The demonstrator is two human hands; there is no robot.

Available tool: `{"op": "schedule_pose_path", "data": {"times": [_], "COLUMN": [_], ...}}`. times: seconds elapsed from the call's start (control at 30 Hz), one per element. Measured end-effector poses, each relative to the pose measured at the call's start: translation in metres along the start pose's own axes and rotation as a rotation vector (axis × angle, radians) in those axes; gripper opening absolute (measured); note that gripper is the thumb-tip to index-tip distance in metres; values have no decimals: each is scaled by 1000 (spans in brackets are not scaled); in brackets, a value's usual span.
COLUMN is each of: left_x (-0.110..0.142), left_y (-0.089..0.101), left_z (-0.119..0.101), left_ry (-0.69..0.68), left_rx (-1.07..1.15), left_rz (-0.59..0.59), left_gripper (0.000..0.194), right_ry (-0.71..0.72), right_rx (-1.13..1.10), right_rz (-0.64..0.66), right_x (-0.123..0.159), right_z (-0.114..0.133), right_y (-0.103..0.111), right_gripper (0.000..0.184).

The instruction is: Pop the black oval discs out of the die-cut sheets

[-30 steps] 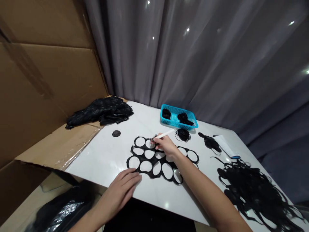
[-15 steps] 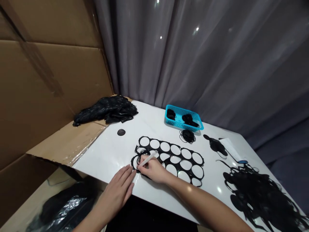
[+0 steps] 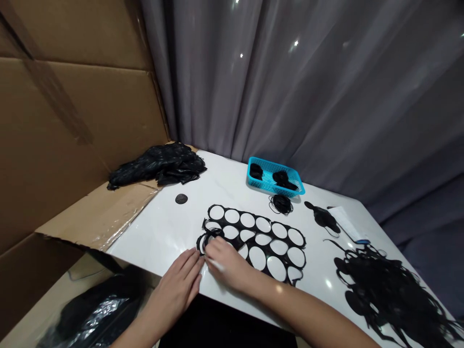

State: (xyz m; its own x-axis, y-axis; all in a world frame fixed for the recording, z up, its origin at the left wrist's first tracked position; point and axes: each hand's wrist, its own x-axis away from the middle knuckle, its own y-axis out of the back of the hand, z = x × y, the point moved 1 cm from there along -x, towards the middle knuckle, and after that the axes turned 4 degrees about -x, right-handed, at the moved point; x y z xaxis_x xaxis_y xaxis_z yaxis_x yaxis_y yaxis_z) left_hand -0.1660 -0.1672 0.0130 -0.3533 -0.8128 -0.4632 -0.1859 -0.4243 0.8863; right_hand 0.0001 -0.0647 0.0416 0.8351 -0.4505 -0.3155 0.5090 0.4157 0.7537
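Note:
A black sheet punched with several round holes lies flat on the white table. My right hand rests on the sheet's near left corner, fingers curled round a thin white tool that shows only partly and is blurred. A loose black ring lies at that corner, just beyond my fingers. My left hand lies flat at the table's near edge with fingers stretched out, touching the right hand's side.
A turquoise basket with black pieces stands at the back, a coil of black cord before it. A black disc lies left. Black scrap tangles fill the right side. Crumpled black material sits on cardboard.
My right hand came from the sheet's far left holes back to its near left corner, and the white tool dropped from upright to low under the fingers. The left hand barely moved.

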Motion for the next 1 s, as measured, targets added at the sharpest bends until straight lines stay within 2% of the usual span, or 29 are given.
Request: {"op": "schedule_pose_path", "data": {"times": [0.07,0.1,0.2,0.27,0.33,0.4,0.47,0.53,0.6,0.63,0.73,0.8,0.9,1.0], "left_x": [0,-1,-1,-2,-7,-16,-31,-53,-79,-93,-130,-149,-169,-181], "left_y": [-2,-3,-4,-1,5,13,21,30,37,39,37,28,9,-5], "left_z": [1,1,3,5,9,15,21,21,14,8,-16,-30,-43,-47], "left_ry": [-17,-26,-40,-48,-63,-61,-31,43,153,178,182,149,183,365], "left_rx": [-10,-15,-17,-9,10,54,133,242,381,473,841,1164,1634,1829], "left_rz": [-14,-18,-14,-21,-34,-24,28,65,68,105,380,578,770,755], "left_gripper": [35,34,33,34,33,29,22,20,27,37,75,86,79,61], "right_ry": [60,35,-215,-354,-470,-592,-708,-775,-776,-762,-712,-693,-719,-783], "right_rx": [136,173,201,216,171,24,-272,-630,-922,-1026,-1270,-1387,-1489,-1561], "right_rz": [-1,-56,-396,-568,-635,-665,-669,-615,-504,-433,-221,-153,-199,-329], "right_x": [-3,-5,-12,-6,9,28,45,57,62,63,66,71,79,88], "right_z": [-5,-12,-45,-68,-83,-87,-82,-71,-55,-46,-23,-15,-15,-24], "right_y": [5,14,59,93,121,136,141,138,131,126,114,110,115,130], "right_gripper": [19,20,20,19,19,21,23,27,34,37,42,45,43,39]}}
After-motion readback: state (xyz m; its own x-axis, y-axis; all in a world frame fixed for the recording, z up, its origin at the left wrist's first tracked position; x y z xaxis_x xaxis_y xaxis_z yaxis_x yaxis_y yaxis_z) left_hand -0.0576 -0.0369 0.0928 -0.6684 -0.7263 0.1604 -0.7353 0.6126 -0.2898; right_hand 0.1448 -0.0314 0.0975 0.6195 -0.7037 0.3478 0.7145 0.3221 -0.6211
